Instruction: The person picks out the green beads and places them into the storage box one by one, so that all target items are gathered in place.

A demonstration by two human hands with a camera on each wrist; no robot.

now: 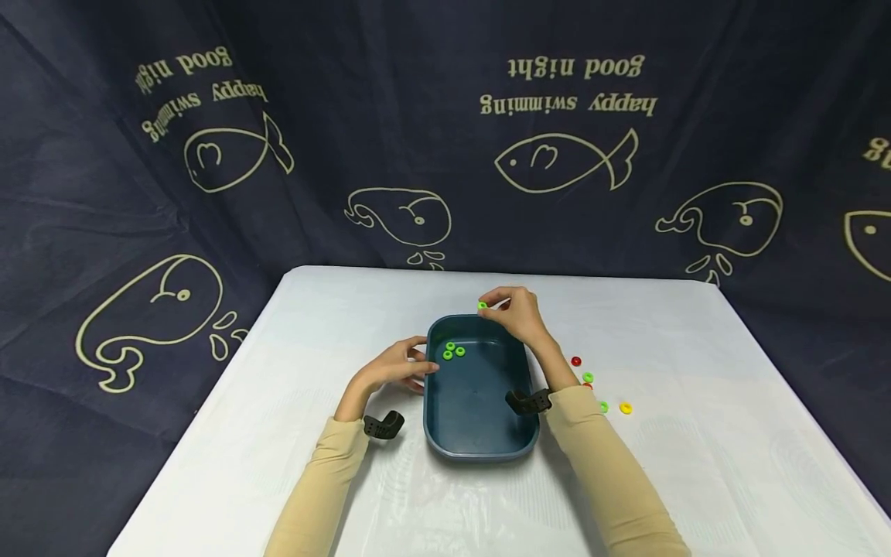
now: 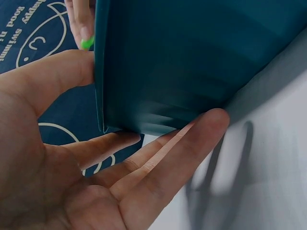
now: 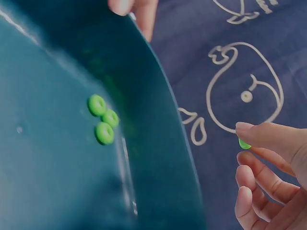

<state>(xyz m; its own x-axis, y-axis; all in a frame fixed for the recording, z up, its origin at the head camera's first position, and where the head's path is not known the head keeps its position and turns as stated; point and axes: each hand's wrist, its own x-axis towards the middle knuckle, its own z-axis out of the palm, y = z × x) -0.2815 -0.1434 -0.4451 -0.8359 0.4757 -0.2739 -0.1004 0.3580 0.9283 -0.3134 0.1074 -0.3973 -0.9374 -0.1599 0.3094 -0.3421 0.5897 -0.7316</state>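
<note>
At the far end of the dark teal tub (image 1: 476,418), holds a small green ring (image 1: 483,305) in the right hand (image 1: 513,313), with the grip clamped on it between thumb and fingertip. In the head view, lies close by the far rim and just past it; cannot tell at what height, or whether touching. From the grip, opens the tub's inside toward the person, with three green rings (image 1: 460,351) on its floor, toward the person and a little left. Has, as a round ring, no long axis to speak of; seems to turn its hole up toward the head camera, though too small to tell surely. As for the tub, runs lengthwise away from the person, with a short end by the right fingertips. At the left wall, grips the tub with the left hand (image 1: 404,363), thumb over the rim and fingers against the outside, nearer to the three rings than the right. On the desk (image 1: 327,325), right of the tub, shows a red ring (image 1: 575,361) and a yellow ring (image 1: 626,408) near the right sleeve (image 1: 612,472).
</note>
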